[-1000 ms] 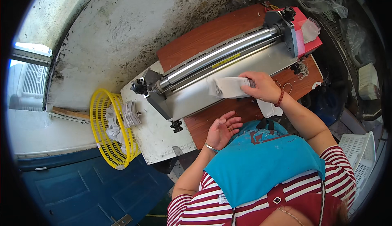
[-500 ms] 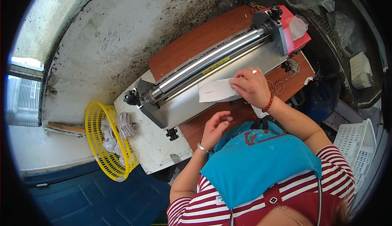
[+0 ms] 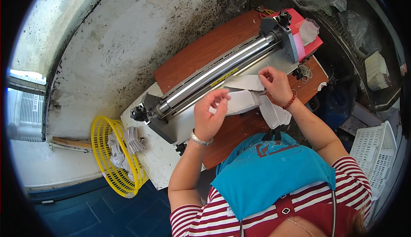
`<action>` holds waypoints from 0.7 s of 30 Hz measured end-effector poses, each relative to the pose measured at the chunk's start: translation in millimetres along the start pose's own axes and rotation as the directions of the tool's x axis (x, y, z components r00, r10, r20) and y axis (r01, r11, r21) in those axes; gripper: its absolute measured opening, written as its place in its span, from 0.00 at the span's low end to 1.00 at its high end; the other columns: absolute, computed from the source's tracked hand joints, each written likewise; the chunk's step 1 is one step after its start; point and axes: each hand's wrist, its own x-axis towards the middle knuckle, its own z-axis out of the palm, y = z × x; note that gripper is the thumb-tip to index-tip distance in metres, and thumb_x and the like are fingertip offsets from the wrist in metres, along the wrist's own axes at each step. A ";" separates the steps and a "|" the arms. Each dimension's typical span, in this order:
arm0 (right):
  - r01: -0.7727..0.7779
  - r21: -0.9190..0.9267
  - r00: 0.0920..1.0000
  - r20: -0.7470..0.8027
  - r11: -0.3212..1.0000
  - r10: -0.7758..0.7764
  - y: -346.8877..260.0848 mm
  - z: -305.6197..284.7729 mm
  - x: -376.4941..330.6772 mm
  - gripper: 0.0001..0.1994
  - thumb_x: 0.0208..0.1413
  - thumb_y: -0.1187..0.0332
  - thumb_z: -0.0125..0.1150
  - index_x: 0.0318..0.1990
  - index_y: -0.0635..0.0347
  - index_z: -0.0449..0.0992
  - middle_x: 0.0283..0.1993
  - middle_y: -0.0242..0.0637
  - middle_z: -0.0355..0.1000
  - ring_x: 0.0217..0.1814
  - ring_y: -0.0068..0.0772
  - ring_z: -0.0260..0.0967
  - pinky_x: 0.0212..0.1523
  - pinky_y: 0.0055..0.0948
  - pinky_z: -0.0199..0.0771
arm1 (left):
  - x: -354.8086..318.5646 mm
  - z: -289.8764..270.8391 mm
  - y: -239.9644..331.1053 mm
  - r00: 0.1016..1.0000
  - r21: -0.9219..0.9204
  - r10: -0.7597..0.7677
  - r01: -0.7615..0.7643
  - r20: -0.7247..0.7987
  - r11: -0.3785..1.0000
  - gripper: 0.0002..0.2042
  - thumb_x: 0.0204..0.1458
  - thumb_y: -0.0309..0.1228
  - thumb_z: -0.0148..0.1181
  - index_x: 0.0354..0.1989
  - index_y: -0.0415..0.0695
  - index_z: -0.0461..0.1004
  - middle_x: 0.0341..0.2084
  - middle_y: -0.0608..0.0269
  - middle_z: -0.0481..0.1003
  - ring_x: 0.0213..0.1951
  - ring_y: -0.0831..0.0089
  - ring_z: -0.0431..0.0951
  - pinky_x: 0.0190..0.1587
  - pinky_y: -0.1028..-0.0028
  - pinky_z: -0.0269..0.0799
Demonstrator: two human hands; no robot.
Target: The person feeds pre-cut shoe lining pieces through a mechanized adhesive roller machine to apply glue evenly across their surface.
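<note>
A person's right hand (image 3: 276,86) pinches the near end of a thin white strip (image 3: 244,82), thumb and fingertips closed on it, the strip reaching leftward from the fingers over the metal bed of a roller machine. The left hand (image 3: 209,113) is raised opposite, fingers loosely bent and thumb parted from them; whether they touch the white stack (image 3: 239,102) beside them cannot be told. That stack lies between the two hands, just below the strip and left of the right fingers. A second white stack (image 3: 274,112) rests below the right fingers, near the edge of a brown board (image 3: 227,140).

Beyond both hands' fingers runs the machine's steel roller (image 3: 218,72), a yellow label (image 3: 224,77) on the bar at its near side. Farther out, past the right fingers, sit a coil of string (image 3: 305,72) and a red housing (image 3: 302,31). Well to the left of the left fingers, a bundle of whitish pieces (image 3: 135,140) lies beside a tilted yellow basket (image 3: 136,168) with more pale pieces inside.
</note>
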 end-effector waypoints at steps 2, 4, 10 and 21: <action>0.025 -0.061 0.999 -0.024 0.998 -0.027 2.6 -4.4 1.1 0.04 0.51 0.73 0.59 0.34 0.64 0.75 0.27 0.39 0.75 0.26 0.32 0.73 0.29 0.27 0.73 | 33.8 -3.0 4.0 0.994 0.232 0.107 -0.102 -0.011 0.967 0.11 0.50 0.25 0.55 0.43 0.42 0.75 0.34 0.63 0.78 0.32 0.72 0.75 0.36 0.73 0.69; 0.135 -0.256 0.983 -0.085 0.957 -0.161 6.0 -5.4 1.7 0.04 0.50 0.74 0.59 0.34 0.62 0.75 0.26 0.38 0.74 0.25 0.38 0.72 0.28 0.31 0.72 | 72.0 -3.2 -15.6 0.937 0.533 0.341 -0.327 0.076 0.780 0.12 0.55 0.32 0.52 0.45 0.42 0.74 0.42 0.58 0.76 0.43 0.61 0.76 0.42 0.65 0.69; 0.429 -0.461 0.889 0.062 0.777 -0.453 -8.7 -14.7 -5.3 0.08 0.44 0.74 0.62 0.35 0.56 0.76 0.38 0.34 0.70 0.38 0.38 0.69 0.39 0.35 0.67 | 138.6 20.9 -50.0 0.933 0.799 -0.145 -0.194 0.330 0.569 0.23 0.62 0.46 0.35 0.56 0.45 0.67 0.52 0.47 0.70 0.60 0.51 0.63 0.54 0.58 0.66; 0.569 -0.474 0.822 0.329 0.672 -0.465 5.5 -22.0 -11.6 0.12 0.45 0.68 0.65 0.40 0.53 0.75 0.43 0.30 0.68 0.45 0.33 0.65 0.46 0.35 0.62 | 192.9 98.9 -37.3 0.892 0.761 -0.168 -0.243 0.419 0.601 0.21 0.63 0.45 0.32 0.44 0.45 0.71 0.50 0.44 0.71 0.58 0.49 0.65 0.53 0.54 0.65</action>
